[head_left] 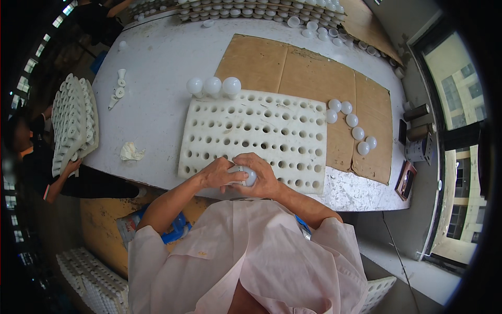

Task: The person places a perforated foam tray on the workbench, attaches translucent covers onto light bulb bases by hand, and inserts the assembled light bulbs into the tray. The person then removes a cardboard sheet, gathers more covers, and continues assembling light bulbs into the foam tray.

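Note:
Both my hands close around one white light bulb [250,177] at the near edge of a white foam tray [256,125] full of round holes. My left hand [215,174] grips the bulb from the left, its thumb lying across it. Curled round the other side is my right hand [263,176]. The bulb's far end is hidden by my fingers. Three white bulbs [213,85] stand in a row at the tray's far left corner. Several round white bulb covers [352,120] lie right of the tray on a flat cardboard sheet [308,65].
Stacked layers of white domes [251,10] line the table's far edge. A crumpled paper [132,152] and small white parts [120,92] lie on the left. At the far left another person carries a filled foam tray [73,125]. Dark rolls [417,112] sit by the window.

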Demonstrator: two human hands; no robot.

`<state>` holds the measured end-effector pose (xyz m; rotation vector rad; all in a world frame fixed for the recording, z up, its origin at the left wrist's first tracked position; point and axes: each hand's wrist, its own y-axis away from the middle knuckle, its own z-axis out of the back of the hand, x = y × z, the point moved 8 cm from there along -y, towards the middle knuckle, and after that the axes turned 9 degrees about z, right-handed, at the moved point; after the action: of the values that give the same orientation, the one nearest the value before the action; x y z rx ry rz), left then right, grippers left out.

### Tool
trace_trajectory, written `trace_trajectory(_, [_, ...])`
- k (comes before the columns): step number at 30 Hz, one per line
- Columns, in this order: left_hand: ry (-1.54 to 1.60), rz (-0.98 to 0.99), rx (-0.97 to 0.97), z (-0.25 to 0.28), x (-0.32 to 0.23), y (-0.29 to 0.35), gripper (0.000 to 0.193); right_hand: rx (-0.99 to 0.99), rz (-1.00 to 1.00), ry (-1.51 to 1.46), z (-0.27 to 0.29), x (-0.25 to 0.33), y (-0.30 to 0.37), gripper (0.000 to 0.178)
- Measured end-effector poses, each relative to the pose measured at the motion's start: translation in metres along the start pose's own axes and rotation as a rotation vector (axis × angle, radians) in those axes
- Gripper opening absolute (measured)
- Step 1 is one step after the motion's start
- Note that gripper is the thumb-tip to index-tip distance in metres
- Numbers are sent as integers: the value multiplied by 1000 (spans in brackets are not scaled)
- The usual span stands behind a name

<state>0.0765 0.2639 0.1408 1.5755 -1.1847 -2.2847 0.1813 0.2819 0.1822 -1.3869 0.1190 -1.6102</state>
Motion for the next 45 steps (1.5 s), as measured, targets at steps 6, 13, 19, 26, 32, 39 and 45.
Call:
trace_trajectory(6, [-58,-54,-103,5,-2,-1,65,-32,-23,-92,1,-8,4,52])
trace_trajectory(13, [-99,-35,-61,3,-5,3,68,-14,-76,-130,5,3,-5,57])
trace_trajectory(19, [62,48,54,-1,-1,5,67,25,41,-99,0,8,-5,56])
trace_trajectory(26, [195,26,64,-5,-5,16,67,3,78,-139,0,15,-12,42])
trace_trajectory(32, [191,-9,59,5,0,20,67,43,50,-142,-13,10,-22,35])
trace_trajectory(39, [271,-44,17,42,38,-3,71,93,-120,-236,-30,-26,-58,80])
trace_trajectory(45, [805,6,235,55,78,-29,77,114,-495,-330,-59,-92,-35,75])
